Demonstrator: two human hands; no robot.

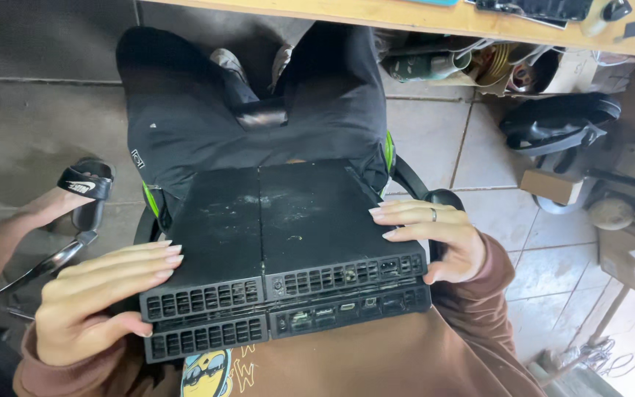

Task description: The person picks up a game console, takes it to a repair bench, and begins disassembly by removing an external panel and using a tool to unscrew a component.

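I see a black game console [273, 242] flat on the person's lap, vented rear face with its ports turned toward the camera, top dusty and scuffed. My left hand [90, 309] grips the console's near-left corner, fingers laid flat on the top, thumb tucked under the edge. My right hand [435, 235] clasps the right side, ringed finger on top, thumb pressed at the near-right corner. Both hands are closed around the console, neither released. Black trousers [207, 110] stretch away to the far side, brown sweatshirt [376, 360] at the near edge. A black sandal [86, 187] sits on the tiled floor [428, 132] to the left; a wooden tabletop [406, 18] runs along the far edge.
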